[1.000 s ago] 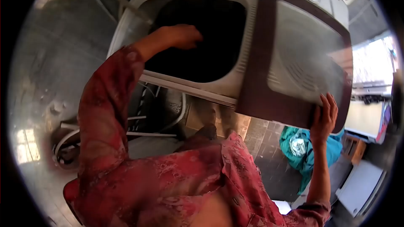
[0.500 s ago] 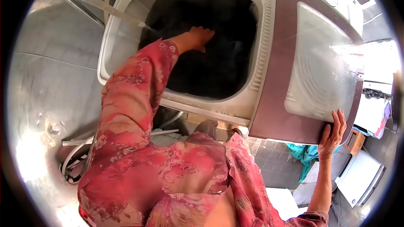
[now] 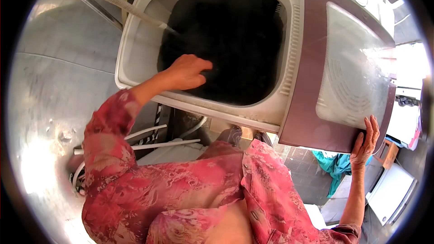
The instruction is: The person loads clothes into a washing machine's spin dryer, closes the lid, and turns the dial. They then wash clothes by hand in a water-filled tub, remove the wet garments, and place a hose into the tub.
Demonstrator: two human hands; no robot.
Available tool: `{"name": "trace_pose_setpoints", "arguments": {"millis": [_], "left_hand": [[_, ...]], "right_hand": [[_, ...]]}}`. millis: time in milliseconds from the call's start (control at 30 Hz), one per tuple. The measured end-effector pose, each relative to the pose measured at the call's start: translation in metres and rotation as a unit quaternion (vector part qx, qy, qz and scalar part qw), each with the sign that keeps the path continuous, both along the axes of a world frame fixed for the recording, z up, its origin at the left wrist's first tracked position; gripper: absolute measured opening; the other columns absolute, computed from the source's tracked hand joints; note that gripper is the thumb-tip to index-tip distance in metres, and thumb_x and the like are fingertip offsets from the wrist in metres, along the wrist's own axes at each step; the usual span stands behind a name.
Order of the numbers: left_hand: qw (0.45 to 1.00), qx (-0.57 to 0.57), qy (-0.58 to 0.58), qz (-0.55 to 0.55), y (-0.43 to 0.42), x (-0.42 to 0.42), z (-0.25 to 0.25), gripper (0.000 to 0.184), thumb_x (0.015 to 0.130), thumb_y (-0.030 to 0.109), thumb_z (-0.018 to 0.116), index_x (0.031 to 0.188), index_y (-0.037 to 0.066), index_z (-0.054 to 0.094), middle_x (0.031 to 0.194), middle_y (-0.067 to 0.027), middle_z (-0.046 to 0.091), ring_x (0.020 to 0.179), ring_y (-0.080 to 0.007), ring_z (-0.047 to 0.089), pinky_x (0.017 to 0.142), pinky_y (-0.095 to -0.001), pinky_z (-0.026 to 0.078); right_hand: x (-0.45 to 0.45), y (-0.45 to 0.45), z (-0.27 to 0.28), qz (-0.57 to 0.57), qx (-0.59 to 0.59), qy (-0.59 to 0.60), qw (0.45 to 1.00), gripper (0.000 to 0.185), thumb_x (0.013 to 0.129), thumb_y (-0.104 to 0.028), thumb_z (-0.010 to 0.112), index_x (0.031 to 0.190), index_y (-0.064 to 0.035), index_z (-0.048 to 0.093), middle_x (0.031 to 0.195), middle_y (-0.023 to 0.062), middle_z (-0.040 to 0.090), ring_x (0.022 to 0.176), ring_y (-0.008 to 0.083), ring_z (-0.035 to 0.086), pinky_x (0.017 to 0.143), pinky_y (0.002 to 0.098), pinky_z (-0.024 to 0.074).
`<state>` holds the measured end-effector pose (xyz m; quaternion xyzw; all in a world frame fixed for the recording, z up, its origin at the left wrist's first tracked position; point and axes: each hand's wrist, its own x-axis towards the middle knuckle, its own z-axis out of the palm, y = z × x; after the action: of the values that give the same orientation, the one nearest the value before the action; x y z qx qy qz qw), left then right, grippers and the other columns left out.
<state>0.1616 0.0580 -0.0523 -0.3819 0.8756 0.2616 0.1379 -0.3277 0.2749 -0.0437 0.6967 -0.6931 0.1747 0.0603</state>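
A: Position of the wash tub [image 3: 147, 49] relative to the hands?
B: Directly ahead of the person. It extends forward and rightward from the left hand [image 3: 187, 72], which is over its near-left part, and lies well to the left of the right hand [image 3: 366, 142]. The left is clearly nearer.
A: Long axis?
B: The opening is nearly square with rounded corners; no clear long axis. The washing machine [image 3: 253, 119] itself runs lengthwise from left to right.
A: State of the hands?
B: Left: fingers partly curled; whether anything is pinched cannot be told. Right: fingers extended, thumb apart, resting at the near-right corner of the brown lid [image 3: 312, 76].
A: Contents?
B: The tub's interior is dark; whether water, cloth or both cannot be determined. A ribbed hose [image 3: 131, 9] reaches over the left rim, its end above the tub.
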Motion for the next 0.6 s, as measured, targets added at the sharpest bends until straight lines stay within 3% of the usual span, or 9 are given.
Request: {"name": "trace_pose_setpoints", "arguments": {"millis": [67, 100, 167, 200, 267, 367, 500, 533, 600], "left_hand": [[0.986, -0.037, 0.105, 0.121, 0.022, 0.015, 0.024, 0.026, 0.067, 0.010, 0.056, 0.091, 0.001, 0.062, 0.074, -0.0209, 0.061, 0.071, -0.0313, 0.063, 0.066, -0.0399, 0.048], [0.986, -0.036, 0.105, 0.128, 0.032, 0.018, 0.040, 0.026, 0.067, 0.010, 0.056, 0.091, 0.001, 0.062, 0.074, -0.0209, 0.061, 0.071, -0.0313, 0.063, 0.066, -0.0399, 0.048], [0.916, 0.021, 0.235, 0.325, 0.051, 0.025, 0.066, 0.014, 0.070, 0.000, 0.056, 0.084, 0.000, 0.058, 0.067, -0.0043, 0.058, 0.062, -0.0121, 0.054, 0.060, -0.0248, 0.043], [0.912, 0.021, 0.236, 0.336, 0.056, 0.032, 0.064, 0.014, 0.070, 0.000, 0.056, 0.084, 0.000, 0.058, 0.067, -0.0043, 0.058, 0.062, -0.0121, 0.054, 0.060, -0.0248, 0.043], [0.818, 0.021, 0.386, 0.426, 0.068, 0.047, 0.056, 0.018, 0.072, -0.006, 0.054, 0.088, 0.001, 0.058, 0.071, 0.0005, 0.055, 0.068, -0.0035, 0.046, 0.062, -0.0194, 0.040], [0.771, 0.006, 0.463, 0.437, 0.080, 0.048, 0.036, 0.020, 0.072, -0.007, 0.054, 0.090, 0.001, 0.058, 0.076, 0.0028, 0.056, 0.070, -0.0033, 0.048, 0.063, -0.0193, 0.041], [0.775, -0.044, 0.464, 0.427, 0.086, 0.024, 0.022, 0.018, 0.073, -0.006, 0.056, 0.090, 0.001, 0.058, 0.073, 0.0027, 0.056, 0.068, -0.0046, 0.049, 0.060, -0.0201, 0.041], [0.784, -0.051, 0.455, 0.418, 0.090, 0.019, 0.024, 0.021, 0.073, -0.006, 0.054, 0.092, 0.000, 0.057, 0.080, 0.0019, 0.055, 0.074, -0.0042, 0.048, 0.068, -0.0182, 0.041], [0.746, -0.028, 0.485, 0.455, 0.099, 0.007, 0.039, 0.021, 0.072, -0.007, 0.053, 0.091, 0.000, 0.057, 0.079, 0.0021, 0.054, 0.073, -0.0043, 0.047, 0.067, -0.0185, 0.040]], "right_hand": [[0.001, -0.001, 0.000, -0.004, -0.017, -0.007, 1.000, 0.035, 0.088, -0.010, 0.042, 0.119, -0.0020, 0.056, 0.129, 0.0164, 0.050, 0.122, 0.0333, 0.044, 0.104, 0.0424, 0.0310], [0.001, -0.002, -0.001, 0.003, -0.015, -0.006, 1.000, 0.035, 0.088, -0.010, 0.042, 0.119, -0.0020, 0.056, 0.129, 0.0164, 0.050, 0.122, 0.0333, 0.044, 0.104, 0.0424, 0.0310], [0.000, -0.002, 0.000, 0.000, -0.007, 0.000, 1.000, 0.035, 0.088, -0.009, 0.042, 0.120, -0.0023, 0.055, 0.131, 0.0163, 0.049, 0.123, 0.0330, 0.043, 0.105, 0.0426, 0.0303], [0.001, -0.001, 0.001, 0.000, 0.002, 0.004, 1.000, 0.035, 0.090, -0.011, 0.041, 0.121, -0.0021, 0.054, 0.131, 0.0164, 0.048, 0.124, 0.0333, 0.042, 0.105, 0.0424, 0.0300], [0.001, -0.001, 0.000, 0.003, 0.005, 0.007, 1.000, 0.033, 0.091, -0.011, 0.041, 0.121, -0.0020, 0.054, 0.130, 0.0165, 0.048, 0.123, 0.0329, 0.042, 0.104, 0.0419, 0.0307], [0.007, -0.011, 0.008, -0.075, 0.047, -0.059, 0.994, 0.024, 0.094, -0.010, 0.045, 0.115, -0.0039, 0.056, 0.124, 0.0135, 0.050, 0.118, 0.0283, 0.046, 0.101, 0.0387, 0.0351], [0.112, -0.096, 0.056, 0.180, 0.047, -0.061, 0.981, 0.035, 0.079, 0.001, 0.061, 0.114, -0.0052, 0.057, 0.117, 0.0138, 0.056, 0.112, 0.0308, 0.050, 0.095, 0.0399, 0.0399], [0.150, -0.120, 0.065, 0.224, 0.114, -0.098, 0.963, 0.046, 0.071, 0.002, 0.066, 0.116, -0.0066, 0.057, 0.119, 0.0155, 0.054, 0.112, 0.0335, 0.049, 0.096, 0.0404, 0.0400], [0.202, -0.159, 0.054, 0.337, 0.209, -0.077, 0.915, 0.065, 0.071, -0.003, 0.070, 0.131, -0.0081, 0.045, 0.134, 0.0189, 0.041, 0.120, 0.0382, 0.041, 0.101, 0.0417, 0.0351]]}}
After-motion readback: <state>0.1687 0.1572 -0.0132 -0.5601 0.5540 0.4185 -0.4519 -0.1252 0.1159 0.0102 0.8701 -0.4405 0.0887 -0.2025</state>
